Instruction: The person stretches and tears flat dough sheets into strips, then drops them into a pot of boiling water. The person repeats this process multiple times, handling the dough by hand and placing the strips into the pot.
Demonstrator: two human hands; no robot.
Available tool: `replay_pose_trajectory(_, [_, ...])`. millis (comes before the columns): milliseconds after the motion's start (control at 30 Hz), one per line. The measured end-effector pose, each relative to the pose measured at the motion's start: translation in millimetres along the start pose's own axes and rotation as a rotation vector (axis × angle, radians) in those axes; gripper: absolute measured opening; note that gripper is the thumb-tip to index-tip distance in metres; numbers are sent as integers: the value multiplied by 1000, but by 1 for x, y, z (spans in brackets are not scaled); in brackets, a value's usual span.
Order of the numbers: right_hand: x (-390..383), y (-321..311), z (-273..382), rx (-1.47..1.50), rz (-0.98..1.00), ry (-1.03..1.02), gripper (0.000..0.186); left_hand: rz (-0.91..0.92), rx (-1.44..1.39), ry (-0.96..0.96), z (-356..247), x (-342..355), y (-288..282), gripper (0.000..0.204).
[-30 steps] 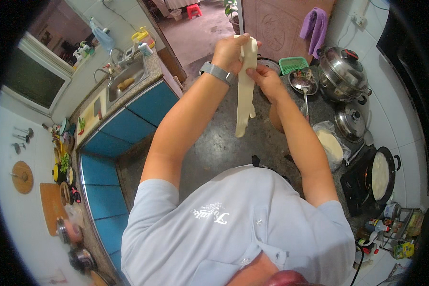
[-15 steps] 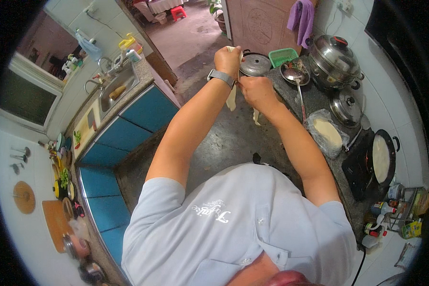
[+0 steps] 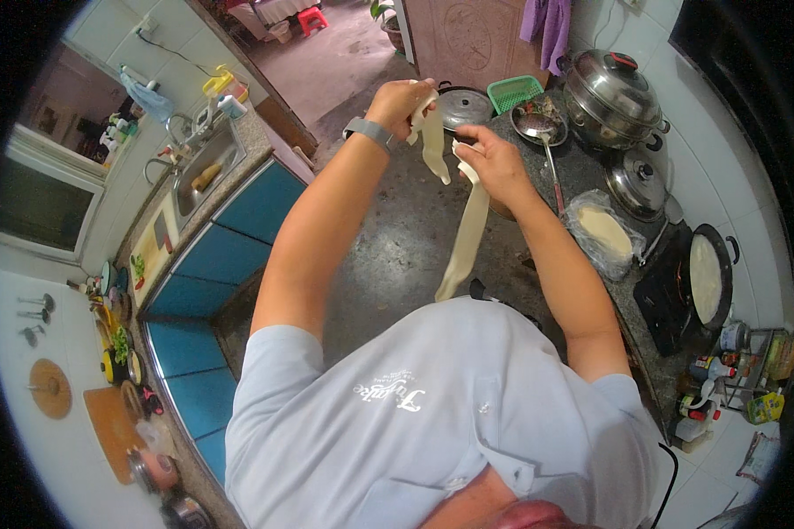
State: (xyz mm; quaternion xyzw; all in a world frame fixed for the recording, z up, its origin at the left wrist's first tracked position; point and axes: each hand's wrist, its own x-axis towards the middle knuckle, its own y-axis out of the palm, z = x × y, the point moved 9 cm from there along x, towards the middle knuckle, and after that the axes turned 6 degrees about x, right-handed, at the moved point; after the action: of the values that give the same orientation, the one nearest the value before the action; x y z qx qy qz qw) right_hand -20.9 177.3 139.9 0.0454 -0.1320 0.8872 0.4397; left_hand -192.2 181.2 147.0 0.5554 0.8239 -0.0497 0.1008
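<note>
My left hand (image 3: pixel 403 104), with a grey watch band at its wrist, is closed on a pale dough strip (image 3: pixel 433 145). The strip's lower end hangs free. Beside it, my right hand (image 3: pixel 501 167) pinches the top of a longer pale dough strip (image 3: pixel 466 234), which dangles down in front of my shirt. A gap shows between the two strips. Just beyond my hands is a lidded metal pot (image 3: pixel 466 109), lower down. On the counter by my right forearm, a slab of pale dough (image 3: pixel 603 229) lies in clear plastic.
A black pan (image 3: pixel 708 282) with pale dough-like food sits on the stove at right. Behind it stand a steamer pot (image 3: pixel 616 97), a loose lid (image 3: pixel 637 183), a skimmer (image 3: pixel 549 145) and a green basket (image 3: pixel 513 91). Blue cabinets (image 3: pixel 212 291) with a sink (image 3: pixel 205 181) run along the left.
My hands were close together and have drawn apart, the left one moving left. A longer length of dough now hangs from my right hand.
</note>
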Motion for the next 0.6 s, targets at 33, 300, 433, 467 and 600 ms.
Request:
replay_pose_trajectory(33, [3,-2,3,-58,-24,-11,35,52,-10,-27,-4,-11,9,20])
replay_pose_trajectory(300, [26,-9,8,-214,-85,-24,28,347,36,-37,1,-43,57,31])
replay_pose_trajectory(433, [44,-48,-6,-114,-115,35,27,343,49,21,-1,-38,51,31])
replay_pose_trajectory(467, [47,-56,-9,-48,-90,105,26,340,39,51,-2,-34,47,31])
replay_pose_trajectory(600, [44,-71,11,281,8,222,19,313,138,215,11,-34,50,32])
